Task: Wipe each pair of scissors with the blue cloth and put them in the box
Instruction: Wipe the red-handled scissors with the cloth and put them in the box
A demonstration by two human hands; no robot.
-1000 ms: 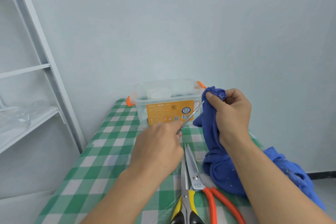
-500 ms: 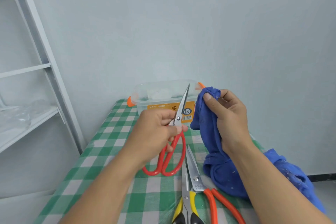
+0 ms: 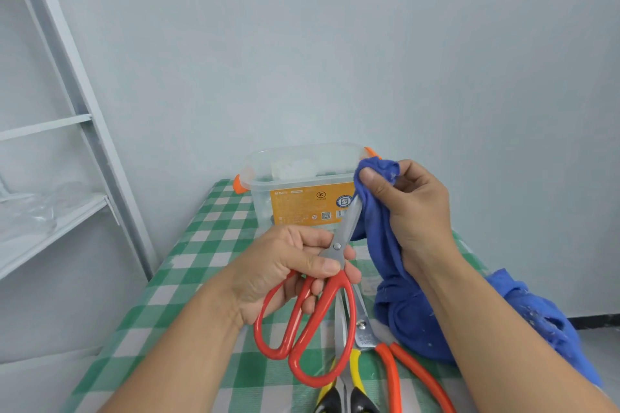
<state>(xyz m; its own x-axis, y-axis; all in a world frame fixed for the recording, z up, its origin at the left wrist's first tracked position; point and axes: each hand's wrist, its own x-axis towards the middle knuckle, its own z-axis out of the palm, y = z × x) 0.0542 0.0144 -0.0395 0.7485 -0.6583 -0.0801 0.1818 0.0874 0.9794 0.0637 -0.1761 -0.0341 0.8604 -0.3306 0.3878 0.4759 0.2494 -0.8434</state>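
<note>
My left hand (image 3: 285, 275) grips red-handled scissors (image 3: 312, 322) near the pivot, handles hanging down, blades pointing up and to the right. The blade tips are hidden inside the blue cloth (image 3: 385, 245), which my right hand (image 3: 409, 208) pinches around them. The rest of the cloth drapes down onto the table. Behind stands a clear plastic box (image 3: 302, 184) with orange clips and an orange label. On the checked table (image 3: 201, 278) lie two more pairs: scissors with yellow-black handles (image 3: 342, 389) and scissors with orange handles (image 3: 396, 369).
A white metal shelf frame (image 3: 84, 131) stands at the left, with crumpled clear plastic on its shelf (image 3: 40, 211). A plain wall runs close behind the box. The table's left edge drops off near the shelf.
My left hand has lowered and turned the red scissors so the handles face me. The blades have tilted right into the cloth, and my right hand has closed the cloth over their tips.
</note>
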